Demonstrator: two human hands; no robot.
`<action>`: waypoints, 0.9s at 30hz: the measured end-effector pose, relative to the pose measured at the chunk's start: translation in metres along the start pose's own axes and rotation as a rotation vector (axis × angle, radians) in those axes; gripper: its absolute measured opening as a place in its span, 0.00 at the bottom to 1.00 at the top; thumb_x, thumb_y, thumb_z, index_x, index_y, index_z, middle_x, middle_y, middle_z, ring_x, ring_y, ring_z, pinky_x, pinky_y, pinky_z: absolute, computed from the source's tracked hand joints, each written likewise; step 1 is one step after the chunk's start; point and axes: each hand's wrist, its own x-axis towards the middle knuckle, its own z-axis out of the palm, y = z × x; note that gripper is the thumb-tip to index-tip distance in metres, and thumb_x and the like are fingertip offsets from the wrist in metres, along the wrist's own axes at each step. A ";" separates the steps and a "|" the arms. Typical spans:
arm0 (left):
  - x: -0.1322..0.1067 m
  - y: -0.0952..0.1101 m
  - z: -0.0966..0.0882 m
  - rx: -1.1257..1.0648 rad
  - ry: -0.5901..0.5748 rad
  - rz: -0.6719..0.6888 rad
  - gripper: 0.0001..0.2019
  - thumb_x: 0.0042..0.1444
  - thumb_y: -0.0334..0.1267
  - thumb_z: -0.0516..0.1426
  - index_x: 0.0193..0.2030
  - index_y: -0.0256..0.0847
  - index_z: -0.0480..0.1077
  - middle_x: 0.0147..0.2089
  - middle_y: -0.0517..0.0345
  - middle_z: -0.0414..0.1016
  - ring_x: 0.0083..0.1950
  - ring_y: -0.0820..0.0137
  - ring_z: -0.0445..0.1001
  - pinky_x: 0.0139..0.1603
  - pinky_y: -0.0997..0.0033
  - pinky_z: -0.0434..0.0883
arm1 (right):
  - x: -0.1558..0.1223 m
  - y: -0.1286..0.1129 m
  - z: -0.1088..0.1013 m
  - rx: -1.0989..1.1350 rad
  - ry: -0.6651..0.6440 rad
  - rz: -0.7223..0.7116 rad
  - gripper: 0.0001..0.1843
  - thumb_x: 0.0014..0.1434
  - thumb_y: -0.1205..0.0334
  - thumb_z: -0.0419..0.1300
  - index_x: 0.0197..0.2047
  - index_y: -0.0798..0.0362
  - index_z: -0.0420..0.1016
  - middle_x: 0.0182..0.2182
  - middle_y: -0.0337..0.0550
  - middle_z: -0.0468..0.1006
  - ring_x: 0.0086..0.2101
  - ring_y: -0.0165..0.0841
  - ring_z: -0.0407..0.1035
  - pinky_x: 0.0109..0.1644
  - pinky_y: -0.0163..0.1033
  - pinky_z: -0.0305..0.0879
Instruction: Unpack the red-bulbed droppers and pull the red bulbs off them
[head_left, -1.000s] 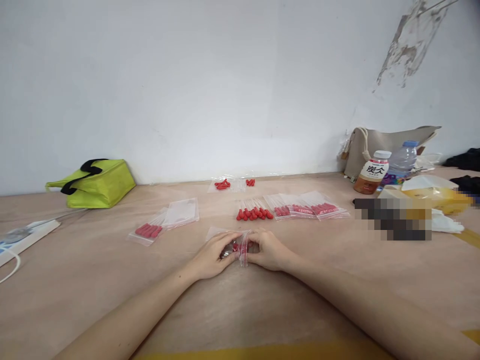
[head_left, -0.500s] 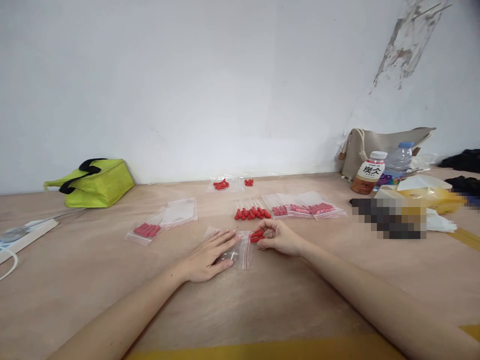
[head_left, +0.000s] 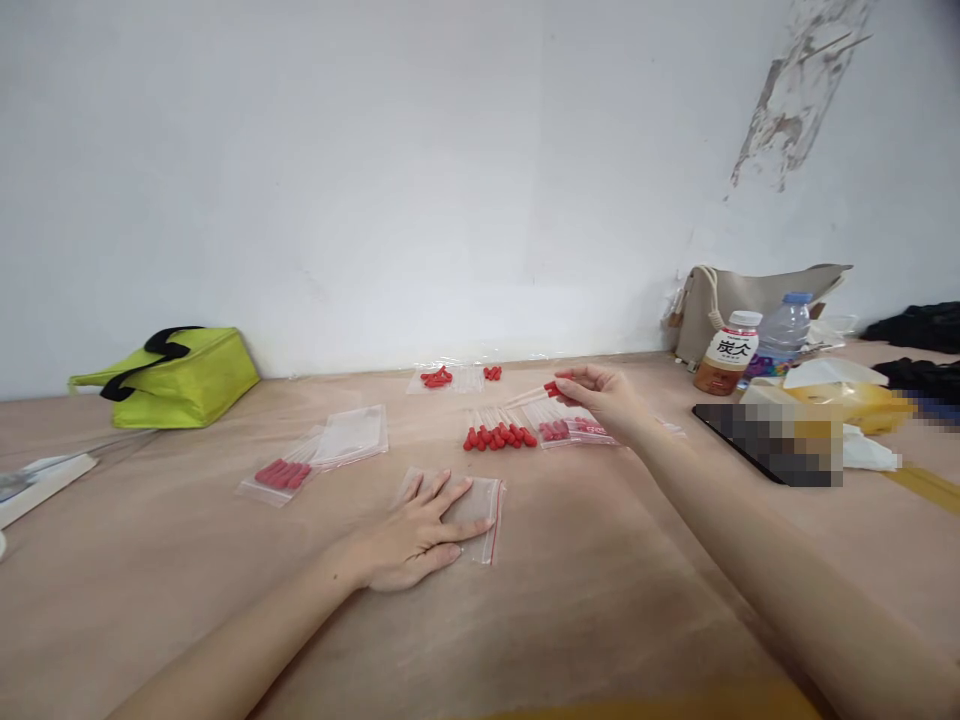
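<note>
Apparently to keep it flat, the left hand lies spread-fingered on a clear zip-lock bag at the frame's lower centre, while right of centre the right hand pinches red-tipped swabs by their heads, leaving the pale shafts free.

The person's left hand covers much of a clear plastic zip bag with a red seal line. The right hand partly hides the red ends of thin white sticks, whose number, perhaps two or more, is hard to count; it also blocks some overlapping clear bags of red-ended sticks. Pixelation blurs a flat black rectangular object (its face is unreadable). The left edge crops a white plastic strip.
</note>
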 end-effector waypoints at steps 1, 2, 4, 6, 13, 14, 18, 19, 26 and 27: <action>0.000 0.002 0.001 -0.007 0.005 -0.004 0.20 0.61 0.47 0.42 0.60 0.63 0.48 0.68 0.64 0.33 0.66 0.52 0.32 0.59 0.37 0.34 | 0.003 0.002 0.009 -0.063 0.030 -0.108 0.14 0.47 0.56 0.62 0.37 0.53 0.71 0.32 0.43 0.77 0.34 0.31 0.71 0.41 0.39 0.67; 0.000 0.003 0.002 -0.015 0.025 -0.015 0.20 0.61 0.47 0.42 0.60 0.62 0.49 0.68 0.63 0.35 0.66 0.52 0.34 0.59 0.38 0.35 | 0.005 0.007 0.019 -0.138 0.042 -0.209 0.13 0.49 0.57 0.61 0.38 0.53 0.72 0.33 0.43 0.77 0.36 0.32 0.71 0.43 0.40 0.67; 0.002 0.005 0.004 -0.031 0.116 -0.063 0.20 0.61 0.46 0.42 0.60 0.60 0.50 0.67 0.60 0.42 0.66 0.55 0.39 0.60 0.41 0.38 | 0.007 0.019 0.042 -0.391 0.012 -0.385 0.11 0.53 0.59 0.57 0.40 0.52 0.72 0.36 0.43 0.77 0.38 0.33 0.70 0.45 0.40 0.65; 0.005 0.003 0.005 -0.052 0.263 -0.135 0.20 0.61 0.46 0.42 0.60 0.54 0.54 0.63 0.56 0.52 0.63 0.58 0.49 0.61 0.48 0.46 | 0.009 0.034 0.061 -0.643 -0.055 -0.535 0.10 0.56 0.63 0.54 0.41 0.51 0.73 0.39 0.45 0.76 0.39 0.33 0.69 0.46 0.40 0.63; 0.023 -0.032 -0.011 -0.152 0.463 -0.190 0.13 0.57 0.45 0.49 0.44 0.43 0.67 0.46 0.53 0.68 0.48 0.65 0.66 0.49 0.64 0.63 | 0.009 0.059 0.084 -1.129 -0.348 -0.682 0.13 0.58 0.69 0.50 0.44 0.54 0.71 0.37 0.47 0.76 0.38 0.33 0.66 0.44 0.37 0.59; 0.026 -0.037 -0.014 -0.179 0.437 -0.189 0.13 0.56 0.45 0.50 0.44 0.43 0.67 0.46 0.53 0.68 0.47 0.65 0.66 0.48 0.65 0.63 | 0.008 0.059 0.085 -1.147 -0.361 -0.680 0.12 0.59 0.67 0.51 0.43 0.54 0.72 0.36 0.47 0.76 0.38 0.33 0.66 0.44 0.37 0.58; 0.040 -0.047 -0.022 -0.318 0.269 -0.244 0.19 0.48 0.46 0.57 0.45 0.41 0.66 0.42 0.54 0.69 0.41 0.66 0.68 0.40 0.69 0.65 | 0.002 0.056 0.085 -1.155 -0.292 -0.654 0.14 0.57 0.55 0.54 0.43 0.53 0.72 0.35 0.47 0.75 0.39 0.36 0.64 0.44 0.40 0.55; 0.042 -0.046 -0.023 -0.346 0.218 -0.273 0.19 0.46 0.47 0.58 0.43 0.40 0.67 0.38 0.56 0.70 0.37 0.67 0.68 0.36 0.71 0.65 | 0.000 0.055 0.084 -1.155 -0.255 -0.644 0.16 0.55 0.52 0.55 0.43 0.52 0.72 0.36 0.47 0.74 0.40 0.37 0.63 0.45 0.41 0.55; 0.023 -0.045 -0.044 -0.532 0.071 -0.298 0.15 0.44 0.50 0.57 0.26 0.39 0.64 0.23 0.64 0.63 0.25 0.75 0.61 0.25 0.77 0.59 | -0.023 0.047 0.057 -1.085 -0.079 -0.602 0.11 0.57 0.57 0.53 0.39 0.51 0.73 0.35 0.46 0.72 0.38 0.35 0.63 0.42 0.41 0.54; 0.016 -0.052 -0.048 -0.610 0.118 -0.332 0.16 0.44 0.51 0.57 0.29 0.39 0.64 0.24 0.64 0.64 0.25 0.75 0.62 0.25 0.77 0.60 | -0.029 0.048 0.051 -1.075 -0.062 -0.606 0.11 0.57 0.58 0.53 0.39 0.51 0.73 0.35 0.46 0.72 0.37 0.35 0.63 0.42 0.41 0.54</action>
